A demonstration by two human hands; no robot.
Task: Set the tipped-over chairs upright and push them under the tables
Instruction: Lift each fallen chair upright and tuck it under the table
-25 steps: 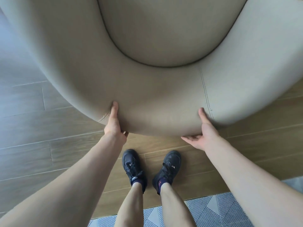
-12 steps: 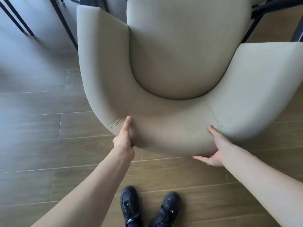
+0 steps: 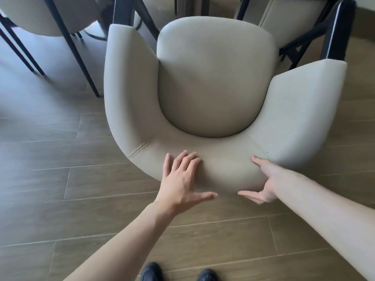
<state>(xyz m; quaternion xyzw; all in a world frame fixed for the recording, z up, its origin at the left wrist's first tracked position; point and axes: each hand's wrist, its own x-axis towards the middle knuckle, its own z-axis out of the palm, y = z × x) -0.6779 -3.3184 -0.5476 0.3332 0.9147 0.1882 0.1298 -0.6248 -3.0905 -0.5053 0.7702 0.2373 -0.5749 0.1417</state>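
A beige upholstered armchair stands upright in front of me, its curved backrest toward me and its seat facing the table ahead. My left hand lies flat with spread fingers on the top of the backrest. My right hand presses against the rear of the backrest with straight fingers, thumb up on the top edge. Neither hand curls round the chair.
Black table legs stand just beyond the chair's front. Another beige chair with thin black legs stands at the upper left, and one more at the upper right. The wooden plank floor surrounds me; my shoes show at the bottom.
The chair has moved away from me toward the table. My left hand has shifted from the chair's left corner to the middle of the backrest, fingers now spread flat.
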